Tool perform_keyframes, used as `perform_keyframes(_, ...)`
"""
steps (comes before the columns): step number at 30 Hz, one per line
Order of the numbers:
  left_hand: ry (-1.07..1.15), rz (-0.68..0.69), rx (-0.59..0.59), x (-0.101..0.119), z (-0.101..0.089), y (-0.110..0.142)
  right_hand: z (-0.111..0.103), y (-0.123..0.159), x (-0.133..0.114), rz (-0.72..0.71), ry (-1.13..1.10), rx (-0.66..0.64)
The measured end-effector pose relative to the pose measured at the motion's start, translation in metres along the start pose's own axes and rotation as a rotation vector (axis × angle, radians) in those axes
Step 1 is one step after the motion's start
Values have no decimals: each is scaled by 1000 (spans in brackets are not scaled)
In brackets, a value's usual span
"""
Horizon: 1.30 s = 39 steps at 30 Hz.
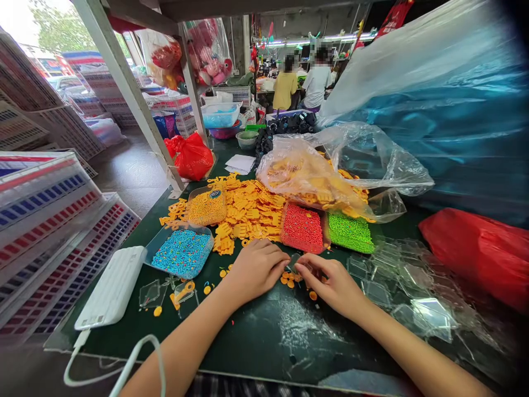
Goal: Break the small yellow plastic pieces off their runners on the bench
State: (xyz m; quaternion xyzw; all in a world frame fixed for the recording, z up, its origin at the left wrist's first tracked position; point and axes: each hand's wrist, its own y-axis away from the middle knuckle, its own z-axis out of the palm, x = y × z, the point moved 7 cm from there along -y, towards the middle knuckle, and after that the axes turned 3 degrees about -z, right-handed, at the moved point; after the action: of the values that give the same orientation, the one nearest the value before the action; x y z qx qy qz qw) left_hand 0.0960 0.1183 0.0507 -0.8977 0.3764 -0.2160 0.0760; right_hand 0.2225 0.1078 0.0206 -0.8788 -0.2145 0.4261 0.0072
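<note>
My left hand (260, 267) and my right hand (333, 281) meet over the green tabletop, fingers pinched on a small clear plastic piece (293, 263). The fingers partly cover it, so its exact shape is hard to see. Small round orange pieces (291, 278) lie just below the fingertips. Beyond my hands are a tub of red beads (303, 227) and a tub of green beads (350, 231). A heap of flat orange plastic parts (252, 208) spreads behind my left hand. To the left stand tubs of blue beads (182, 251) and yellow-orange beads (206, 207).
Loose clear plastic cases (413, 286) are strewn to the right, near a red bag (479, 253). A white power bank (113, 286) with a cable lies at the left edge. A shelf post (132, 94) rises at left. Two people sit in the background.
</note>
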Motion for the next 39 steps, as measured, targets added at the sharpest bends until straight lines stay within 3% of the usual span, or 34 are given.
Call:
perform_keyframes(10, 58, -26, -56, -2, -1, -1, 1, 0, -3, -31, 21, -16)
perform_keyframes(22, 155, 0, 0, 2, 1, 0, -10, -1, 1, -19, 34, 89)
perform_keyframes(30, 145, 28, -78, 6, 3, -2, -9, -1, -2, -27, -23, 57)
perform_keyframes(39, 164, 100, -51, 8, 4, 0, -2, 2, -12, -82, -169, -87)
